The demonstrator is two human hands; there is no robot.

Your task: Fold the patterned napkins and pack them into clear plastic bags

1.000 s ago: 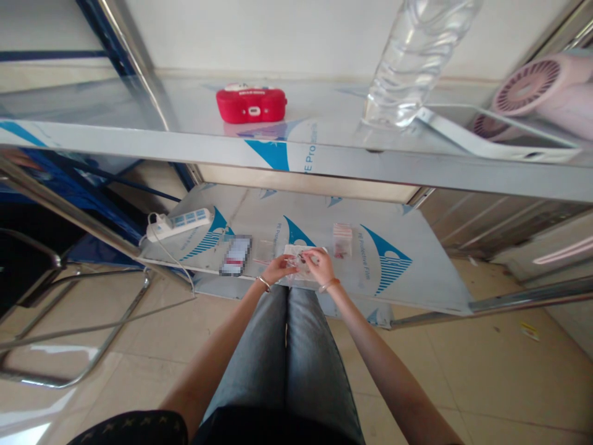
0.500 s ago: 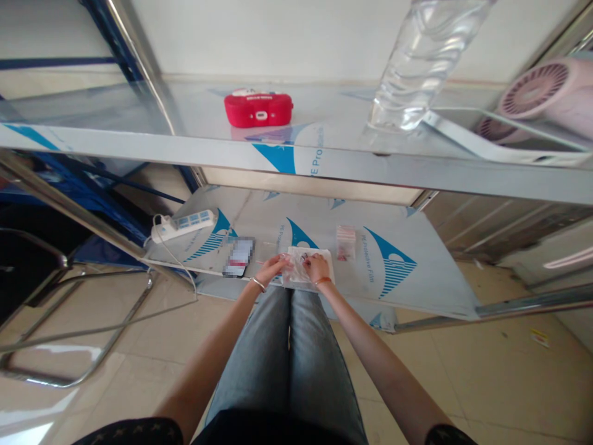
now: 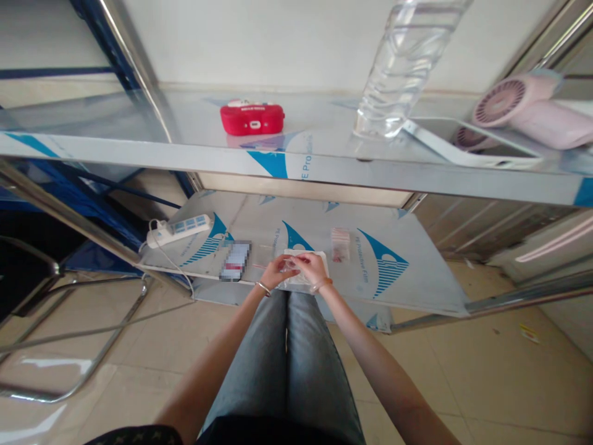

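My left hand (image 3: 277, 272) and my right hand (image 3: 312, 269) meet over the lower shelf, their fingertips close together. Between them is a small clear plastic bag (image 3: 290, 264), pinched in my left fingers. The right fingers are closed at the bag's upper edge; anything inside them is too small to make out. Under the hands lies a flat white tray or sheet (image 3: 301, 287), largely covered by them. To the right rests a clear packet (image 3: 340, 244) with small reddish pieces. Left of my left hand, another flat clear bag (image 3: 263, 254) lies near a phone (image 3: 236, 261).
A white power strip (image 3: 180, 230) with a cable sits at the shelf's left end. Overhead, the upper shelf (image 3: 185, 154) carries a red case (image 3: 252, 118), a water bottle (image 3: 393, 74), a white-framed mirror-like panel (image 3: 467, 157) and a pink fan (image 3: 504, 102). A metal-framed chair (image 3: 106, 334) stands left.
My right hand has lifted off the white tray and moved left to meet my left hand at the clear bag. The whole view has shifted slightly.
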